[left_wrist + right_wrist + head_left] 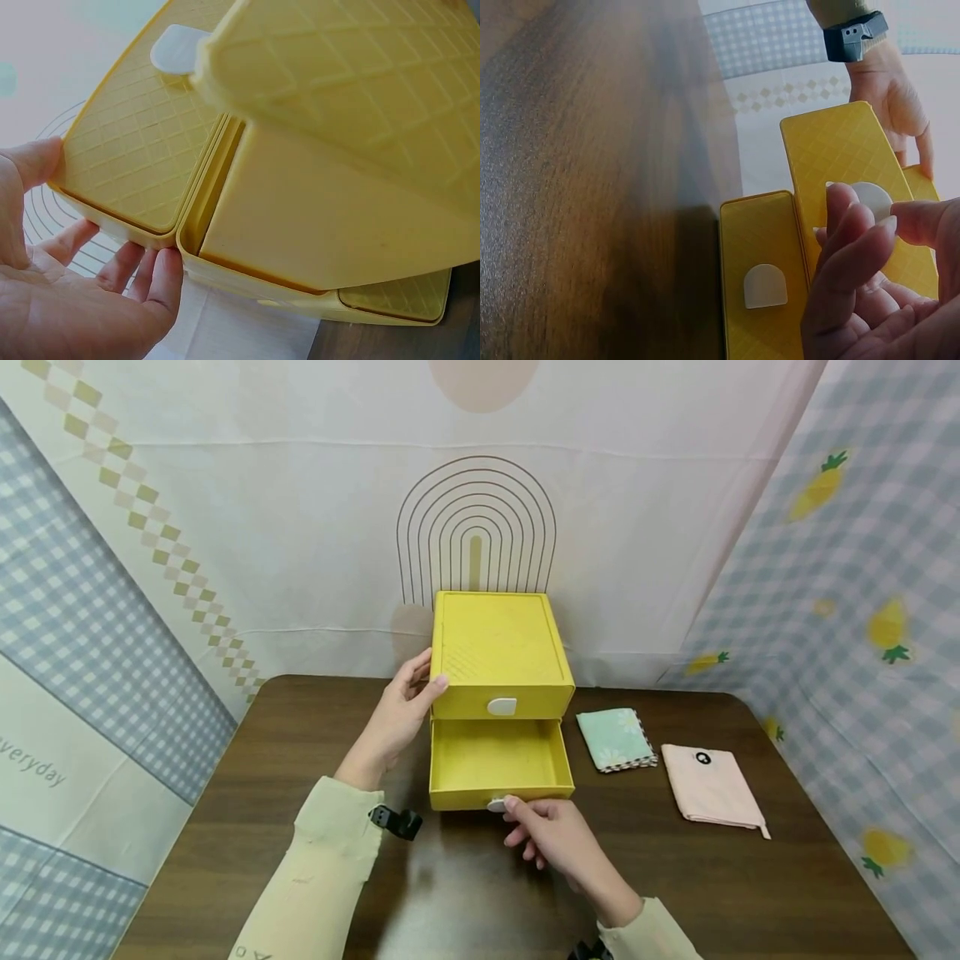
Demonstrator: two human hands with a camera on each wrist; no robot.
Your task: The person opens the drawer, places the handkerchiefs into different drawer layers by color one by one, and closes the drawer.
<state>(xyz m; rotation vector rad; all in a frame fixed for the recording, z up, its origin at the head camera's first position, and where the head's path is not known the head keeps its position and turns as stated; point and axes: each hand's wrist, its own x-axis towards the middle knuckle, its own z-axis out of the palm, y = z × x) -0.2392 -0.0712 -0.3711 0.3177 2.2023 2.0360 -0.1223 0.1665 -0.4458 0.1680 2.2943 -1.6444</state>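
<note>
A yellow plastic three-tier drawer box (498,639) stands at the far middle of a dark brown wood-grain table (247,827), close to a white fabric backdrop (637,560) printed with nested arches. Its yellow rectangular middle drawer (498,756) is pulled out toward the person, the inner floor in plain sight, while the upper drawer, with its white rounded tab (502,706), is pushed in. The right-wrist view shows the yellow waffle-textured bottom drawer (757,240) flush beneath, its own pale tab (766,286) untouched. The right hand (558,839) pinches the middle drawer's small white handle (497,805) between thumb and fingers. The left hand (397,710) rests on the box's left side at the top tier, thumb at the upper front edge, fingers spread along the side wall without clenching. To the right of the box lies a folded mint-green cloth (615,739) with a checked edge; farther right and nearer the person lies a folded pale-pink cloth (711,787) bearing a round black mark.
</note>
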